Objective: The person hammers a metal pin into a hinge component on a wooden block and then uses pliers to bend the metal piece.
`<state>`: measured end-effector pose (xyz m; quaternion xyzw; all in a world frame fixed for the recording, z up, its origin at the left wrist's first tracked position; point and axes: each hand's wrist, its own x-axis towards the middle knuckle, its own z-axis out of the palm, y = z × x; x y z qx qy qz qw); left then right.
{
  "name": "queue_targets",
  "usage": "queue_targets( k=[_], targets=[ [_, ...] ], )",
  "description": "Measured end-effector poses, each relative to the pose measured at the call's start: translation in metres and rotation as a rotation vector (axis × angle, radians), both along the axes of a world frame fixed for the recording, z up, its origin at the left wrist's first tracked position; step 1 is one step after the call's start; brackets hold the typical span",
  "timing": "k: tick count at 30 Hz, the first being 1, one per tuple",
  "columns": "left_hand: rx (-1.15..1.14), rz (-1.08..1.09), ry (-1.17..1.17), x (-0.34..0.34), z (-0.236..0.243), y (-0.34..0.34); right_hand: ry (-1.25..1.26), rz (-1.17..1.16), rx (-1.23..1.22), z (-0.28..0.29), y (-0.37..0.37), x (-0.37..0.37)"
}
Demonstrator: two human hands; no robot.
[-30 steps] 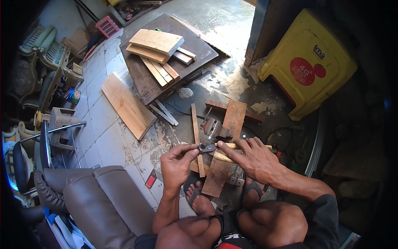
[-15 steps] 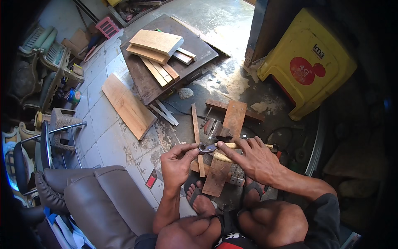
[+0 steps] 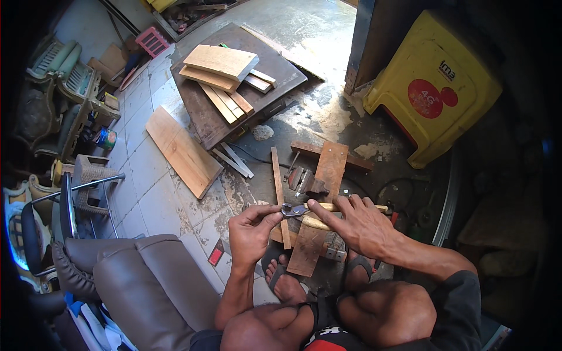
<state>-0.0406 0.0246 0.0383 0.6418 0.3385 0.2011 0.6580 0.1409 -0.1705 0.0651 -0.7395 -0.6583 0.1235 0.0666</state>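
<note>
Nearest, dark clothing carries pale lettering, cut off by the lower edge; two sandals frame the foot of one rust-brown board; above it, between the hands, is one pair of pincers with two pale yellow handles; the right hand is closed around these, forefinger stretched along the upper one; the left hand has thumb and forefinger pinched together at the pincers' metal head, though whether they hold something there is too small to tell; left of the hands are one brown padded seat and one red block; beyond the pincers come one vise and one narrow wooden strip; farther off, one broad plank lies on the tiles, and two thick boards are stacked above thinner strips on one low table; at right, one yellow stool bears dark lettering and two red discs, the larger with pale print.
</note>
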Motion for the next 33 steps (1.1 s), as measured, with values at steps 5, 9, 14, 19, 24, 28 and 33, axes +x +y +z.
queue_targets(
  k=[5, 9, 14, 19, 24, 28, 33],
  targets=[
    [-0.024, -0.002, 0.002, -0.002, -0.004, -0.001, 0.021, 0.003, -0.062, 0.003, 0.0, 0.0],
    [-0.009, 0.005, 0.006, -0.001, -0.004, -0.003, 0.044, -0.014, -0.086, 0.001, 0.0, 0.0],
    [0.012, 0.024, 0.013, 0.003, -0.005, -0.005, 0.035, -0.014, -0.01, -0.002, -0.003, 0.002],
    [0.0, -0.006, 0.022, 0.0, -0.003, -0.004, 0.018, 0.005, 0.023, -0.004, -0.005, 0.003],
    [-0.019, -0.021, 0.015, -0.002, -0.005, -0.003, 0.048, 0.016, -0.033, 0.0, -0.004, 0.007],
    [-0.025, -0.009, 0.026, -0.001, -0.003, -0.006, 0.026, 0.013, -0.082, 0.005, -0.002, 0.005],
    [-0.075, 0.008, -0.029, -0.002, -0.01, -0.004, -0.017, 0.0, -0.011, 0.003, -0.003, 0.002]
  ],
)
